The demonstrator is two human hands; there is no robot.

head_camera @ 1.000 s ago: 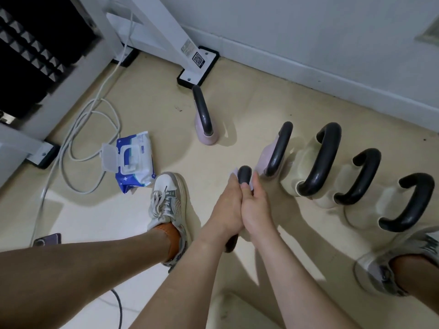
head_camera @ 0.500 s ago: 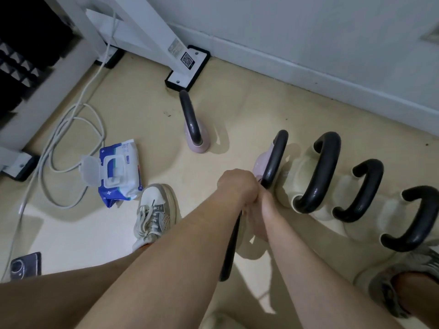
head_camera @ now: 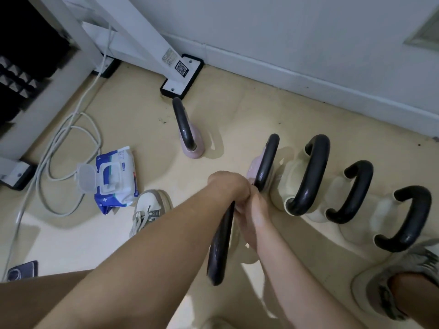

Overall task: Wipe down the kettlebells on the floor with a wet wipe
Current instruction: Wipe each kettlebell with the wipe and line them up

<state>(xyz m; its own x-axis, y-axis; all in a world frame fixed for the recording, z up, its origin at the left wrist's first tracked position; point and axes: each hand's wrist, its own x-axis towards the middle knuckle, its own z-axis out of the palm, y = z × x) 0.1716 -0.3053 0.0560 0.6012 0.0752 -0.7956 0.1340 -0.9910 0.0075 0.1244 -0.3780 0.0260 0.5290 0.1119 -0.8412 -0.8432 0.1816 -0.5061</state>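
kettlebell (head_camera: 219, 252): black handle between the forearms; body mostly hidden beneath them.
left hand (head_camera: 229, 186): fist wrapped round the handle top.
right hand (head_camera: 251, 214): just right of that grip; fingers hidden, hold cannot be told.
row of kettlebells (head_camera: 308, 176): right of grip.
wipes pack (head_camera: 116, 176): left, lid open.
lone kettlebell (head_camera: 187, 131): beyond.

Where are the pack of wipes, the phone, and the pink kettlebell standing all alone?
pack of wipes (head_camera: 111, 181): head view, middle of the pack, by its opening.
phone (head_camera: 22, 270): head view, middle of its dark body.
lone pink kettlebell (head_camera: 185, 129): head view, on its dark handle.
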